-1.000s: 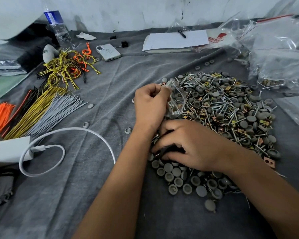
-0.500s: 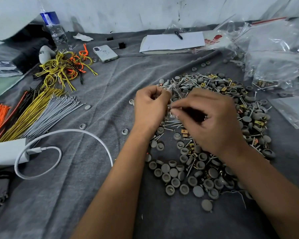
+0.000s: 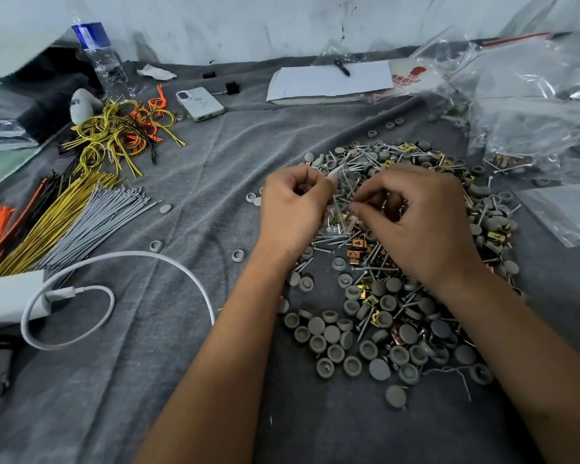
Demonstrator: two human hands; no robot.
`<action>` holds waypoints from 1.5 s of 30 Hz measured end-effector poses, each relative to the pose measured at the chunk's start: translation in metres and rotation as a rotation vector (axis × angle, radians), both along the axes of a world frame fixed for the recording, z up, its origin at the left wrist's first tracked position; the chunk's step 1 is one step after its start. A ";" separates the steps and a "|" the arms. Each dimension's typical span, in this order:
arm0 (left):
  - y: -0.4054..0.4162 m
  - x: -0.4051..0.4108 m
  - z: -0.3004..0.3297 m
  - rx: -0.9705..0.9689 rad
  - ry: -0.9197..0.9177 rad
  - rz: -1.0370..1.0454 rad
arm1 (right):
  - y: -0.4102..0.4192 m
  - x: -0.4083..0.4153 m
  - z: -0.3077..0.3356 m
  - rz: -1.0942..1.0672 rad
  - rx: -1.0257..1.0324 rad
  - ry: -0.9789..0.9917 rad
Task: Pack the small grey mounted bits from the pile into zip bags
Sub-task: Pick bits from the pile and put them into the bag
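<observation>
- Head view: a grey cloth (image 3: 188, 380) covers the whole surface, wrinkled.
- Pile (image 3: 399, 296) of grey caps, screws and brass clips spreads across the cloth's right half, reaching from mid-depth toward the near edge; a few caps lie loose to its left.
- Clear bags (image 3: 533, 105) are heaped at the far right corner.
- Cable ties (image 3: 57, 226) in orange, yellow and grey lie by the left edge, with a white cable (image 3: 114, 272) looped just nearer.
- Left hand (image 3: 292, 212) hovers over the pile's far-left part, fingers curled, pinching the mouth of a small bag (image 3: 337, 212).
- Right hand (image 3: 419, 219) is just beside it, fingers bent; thumb and forefinger meet at the bag's opening, pinching something too small to identify.
- The small bag hangs between both hands, with screws visible inside.
</observation>
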State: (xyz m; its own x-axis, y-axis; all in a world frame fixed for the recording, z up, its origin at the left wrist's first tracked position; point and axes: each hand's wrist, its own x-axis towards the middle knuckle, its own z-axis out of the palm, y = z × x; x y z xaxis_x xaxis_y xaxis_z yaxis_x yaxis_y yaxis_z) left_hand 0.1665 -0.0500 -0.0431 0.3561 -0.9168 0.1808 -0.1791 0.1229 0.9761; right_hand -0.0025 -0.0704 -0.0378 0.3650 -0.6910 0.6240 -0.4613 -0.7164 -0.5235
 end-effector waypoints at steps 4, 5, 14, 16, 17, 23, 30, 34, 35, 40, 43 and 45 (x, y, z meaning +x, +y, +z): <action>-0.001 0.001 -0.001 -0.010 0.027 0.046 | -0.003 -0.010 0.010 0.282 0.170 0.149; -0.001 0.002 -0.002 -0.009 0.038 0.058 | -0.003 -0.012 0.010 0.347 0.258 0.235; -0.003 0.003 -0.002 -0.015 0.053 0.088 | -0.009 -0.026 0.016 0.451 0.511 0.516; -0.003 0.003 -0.002 -0.015 0.052 0.089 | -0.007 -0.026 0.019 0.480 0.576 0.560; -0.002 0.003 -0.001 -0.015 0.051 0.088 | -0.005 -0.026 0.019 0.483 0.596 0.589; -0.001 0.002 0.000 -0.017 0.060 0.089 | 0.002 -0.020 0.020 0.426 0.549 0.726; -0.003 0.002 -0.001 -0.017 0.034 0.091 | 0.007 -0.016 0.021 0.427 0.501 0.738; -0.004 0.002 -0.002 -0.009 0.018 0.096 | 0.007 -0.010 0.014 0.428 0.463 0.683; -0.004 0.002 -0.001 -0.008 0.018 0.097 | 0.007 -0.008 0.012 0.406 0.449 0.670; -0.003 0.003 -0.002 -0.010 0.015 0.096 | 0.003 -0.003 0.004 0.319 0.398 0.592; -0.003 0.003 -0.001 -0.014 0.020 0.097 | 0.000 -0.003 0.004 0.296 0.373 0.547; -0.003 0.003 -0.001 -0.011 0.024 0.097 | -0.001 -0.004 0.004 0.250 0.347 0.532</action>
